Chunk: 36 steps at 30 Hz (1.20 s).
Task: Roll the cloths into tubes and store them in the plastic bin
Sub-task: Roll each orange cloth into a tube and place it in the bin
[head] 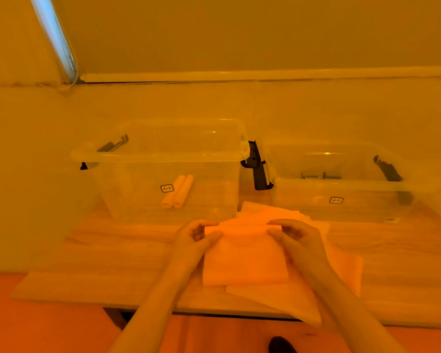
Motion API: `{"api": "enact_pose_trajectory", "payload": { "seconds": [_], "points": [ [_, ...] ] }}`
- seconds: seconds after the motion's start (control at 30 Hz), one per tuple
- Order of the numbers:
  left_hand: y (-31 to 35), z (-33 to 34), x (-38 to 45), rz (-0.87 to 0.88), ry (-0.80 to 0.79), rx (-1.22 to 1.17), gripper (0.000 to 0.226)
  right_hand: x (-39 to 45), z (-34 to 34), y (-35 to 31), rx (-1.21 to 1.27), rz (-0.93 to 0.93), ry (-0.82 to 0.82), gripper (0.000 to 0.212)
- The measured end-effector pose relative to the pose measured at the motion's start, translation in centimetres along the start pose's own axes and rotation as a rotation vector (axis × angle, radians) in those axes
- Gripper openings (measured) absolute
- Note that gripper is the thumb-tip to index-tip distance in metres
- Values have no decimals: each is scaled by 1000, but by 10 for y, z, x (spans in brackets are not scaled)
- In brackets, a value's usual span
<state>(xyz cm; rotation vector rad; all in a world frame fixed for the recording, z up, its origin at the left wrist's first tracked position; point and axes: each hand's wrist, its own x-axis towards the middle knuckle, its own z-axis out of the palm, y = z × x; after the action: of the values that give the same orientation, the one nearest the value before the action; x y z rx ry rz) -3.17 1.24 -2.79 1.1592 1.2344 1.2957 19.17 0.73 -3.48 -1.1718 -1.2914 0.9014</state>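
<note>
Both hands, left hand (pixel 196 235) and right hand (pixel 294 234), pinch the top cloth's (pixel 245 258) far edge with curled fingers. Uneven rolling could make a crooked, loose tube.

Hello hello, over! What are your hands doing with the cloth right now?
Left hand and right hand pinch the cloth's far edge, starting a roll. Two rolled cloths already in the left bin. Nothing blocking.

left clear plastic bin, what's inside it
Two rolled cloth tubes lie side by side on the floor of the left clear plastic bin. A small label on its front wall covers a bit of one tube.
</note>
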Motion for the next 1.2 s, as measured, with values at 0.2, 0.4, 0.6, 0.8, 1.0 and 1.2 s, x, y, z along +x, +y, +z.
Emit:
{"api": "enact_pose_trajectory", "payload": {
  "seconds": [0.2,0.4,0.6,0.8,1.0,1.2],
  "points": [
    [-4,1,6,27,16,-17,17,0,3,6,45,-44,52,19],
    [-6,-2,5,29,-38,-22,26,0,0,11,74,24,7,29],
    [-9,3,5,55,-8,82,15,-3,-2,9,61,-31,22,18],
    [-13,1,1,138,-33,231,12,-5,-4,10,13,-85,32,18],
    [-14,1,2,52,-76,109,27,-6,-5,11,65,32,-11,26],
    [-11,3,-2,37,-30,63,15,-8,-4,8,73,25,0,24]
  ]
}}
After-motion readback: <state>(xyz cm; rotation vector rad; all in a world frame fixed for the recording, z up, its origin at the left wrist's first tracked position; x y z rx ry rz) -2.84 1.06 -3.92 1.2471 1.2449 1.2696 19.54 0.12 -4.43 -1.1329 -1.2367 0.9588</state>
